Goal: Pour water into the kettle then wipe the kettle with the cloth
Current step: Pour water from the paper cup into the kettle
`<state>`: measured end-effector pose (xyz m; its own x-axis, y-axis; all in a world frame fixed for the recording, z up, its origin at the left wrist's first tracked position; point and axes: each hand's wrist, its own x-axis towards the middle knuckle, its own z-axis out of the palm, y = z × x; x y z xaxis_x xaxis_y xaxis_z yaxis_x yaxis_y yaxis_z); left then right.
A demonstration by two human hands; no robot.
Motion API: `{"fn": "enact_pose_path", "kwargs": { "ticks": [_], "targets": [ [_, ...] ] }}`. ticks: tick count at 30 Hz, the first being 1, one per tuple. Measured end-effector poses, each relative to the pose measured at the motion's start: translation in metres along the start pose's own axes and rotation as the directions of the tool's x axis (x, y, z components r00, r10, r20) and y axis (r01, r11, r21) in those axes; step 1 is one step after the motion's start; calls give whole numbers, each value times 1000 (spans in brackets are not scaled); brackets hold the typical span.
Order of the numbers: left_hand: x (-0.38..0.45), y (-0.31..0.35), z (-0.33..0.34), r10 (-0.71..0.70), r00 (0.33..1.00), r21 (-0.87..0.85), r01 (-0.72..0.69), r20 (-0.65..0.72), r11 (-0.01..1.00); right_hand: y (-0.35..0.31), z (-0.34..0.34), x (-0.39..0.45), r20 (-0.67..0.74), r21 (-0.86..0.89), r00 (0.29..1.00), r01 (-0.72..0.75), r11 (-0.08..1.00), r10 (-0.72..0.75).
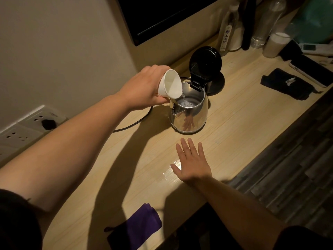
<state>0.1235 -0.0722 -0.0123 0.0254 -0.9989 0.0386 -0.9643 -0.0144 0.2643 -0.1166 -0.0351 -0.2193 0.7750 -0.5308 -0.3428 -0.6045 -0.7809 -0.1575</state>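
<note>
A shiny steel kettle [193, 112] stands on the wooden counter [234, 127] with its black lid [205, 64] flipped up. My left hand [144, 87] grips a white paper cup [170, 83], tipped over the kettle's mouth, and a thin stream of water runs from it into the kettle. My right hand [191, 159] lies flat on the counter in front of the kettle, fingers spread, holding nothing. A purple cloth [140, 228] lies folded near the counter's front edge, below both hands.
A small puddle [171, 170] glistens beside my right hand. The kettle's black cord [137, 121] runs left towards wall sockets [32, 127]. A black cloth [286, 83], phones, a remote and several bottles [228, 27] crowd the far right. A dark screen [162, 15] hangs above.
</note>
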Motion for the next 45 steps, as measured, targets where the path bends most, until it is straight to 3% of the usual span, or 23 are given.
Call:
{"fn": "enact_pose_path", "kwargs": {
  "ticks": [21, 45],
  "targets": [
    [12, 3, -10, 22, 997, 21, -24, 70, 1000, -1, -2, -1, -6, 13, 1000, 1, 1000, 0],
    [23, 8, -15, 86, 988, 168, -107, 131, 980, -1, -3, -2, -9, -4, 1000, -2, 1000, 2]
  ]
}}
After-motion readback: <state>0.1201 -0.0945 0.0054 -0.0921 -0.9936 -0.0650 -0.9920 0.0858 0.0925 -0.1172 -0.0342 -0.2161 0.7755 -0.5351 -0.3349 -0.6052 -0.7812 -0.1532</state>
